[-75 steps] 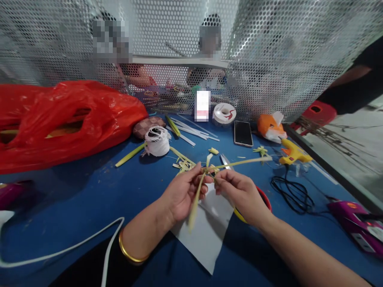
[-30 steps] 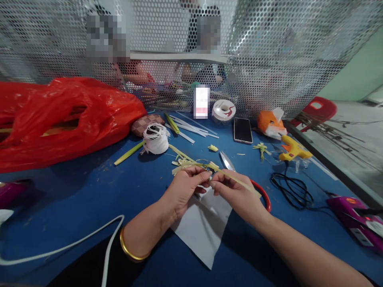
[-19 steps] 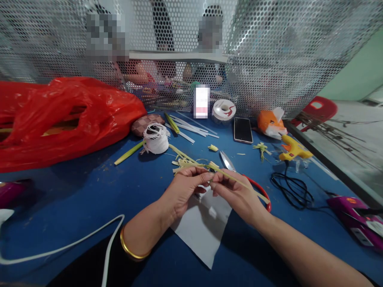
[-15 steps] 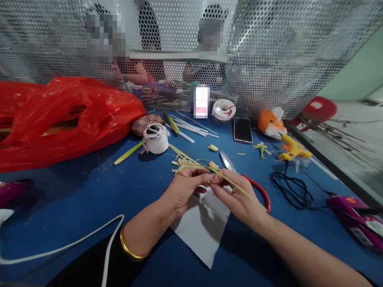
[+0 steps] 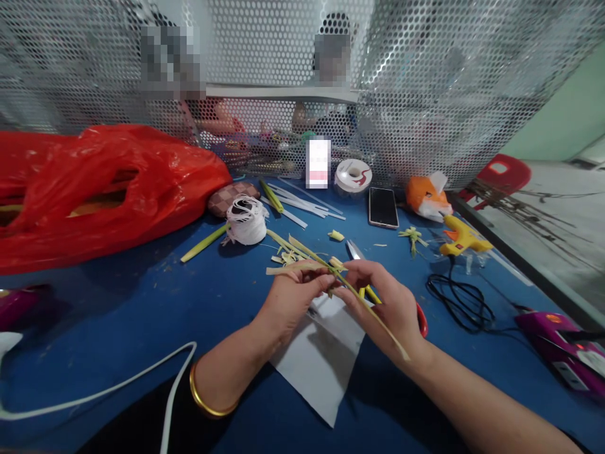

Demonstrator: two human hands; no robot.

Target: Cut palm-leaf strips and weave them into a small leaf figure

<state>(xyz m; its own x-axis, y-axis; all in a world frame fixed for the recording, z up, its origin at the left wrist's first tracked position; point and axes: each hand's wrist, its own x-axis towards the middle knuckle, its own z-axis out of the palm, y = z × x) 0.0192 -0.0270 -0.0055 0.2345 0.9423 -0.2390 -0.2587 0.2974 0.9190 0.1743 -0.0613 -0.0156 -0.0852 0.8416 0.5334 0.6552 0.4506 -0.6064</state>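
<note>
Pinched fingers of my left hand [image 5: 293,295] hold pale green leaf strips [image 5: 369,313] above a white sheet [image 5: 316,372]. One strip end sticks out to the left over those fingers; another slants down to the right across my right hand [image 5: 390,312]. The right thumb touches the strips near the left fingertips, while its other fingers are bent and spread from the thumb. Just beyond both hands lie leaf scraps [image 5: 286,255] and scissors [image 5: 354,250], their red handle partly hidden behind the right hand.
A red plastic bag [image 5: 155,183] fills the left back. Around the blue table [image 5: 227,353] are white cord [image 5: 246,221], a ribbon roll [image 5: 353,176], a dark phone [image 5: 383,207], a yellow glue gun [image 5: 466,237] and a white cable [image 5: 94,396]. Beyond the perforated screen sit people.
My right fingers have lifted and spread away from the thumb. The long strip has swung lower on the right, and a strip end now extends left over my left fingers.
</note>
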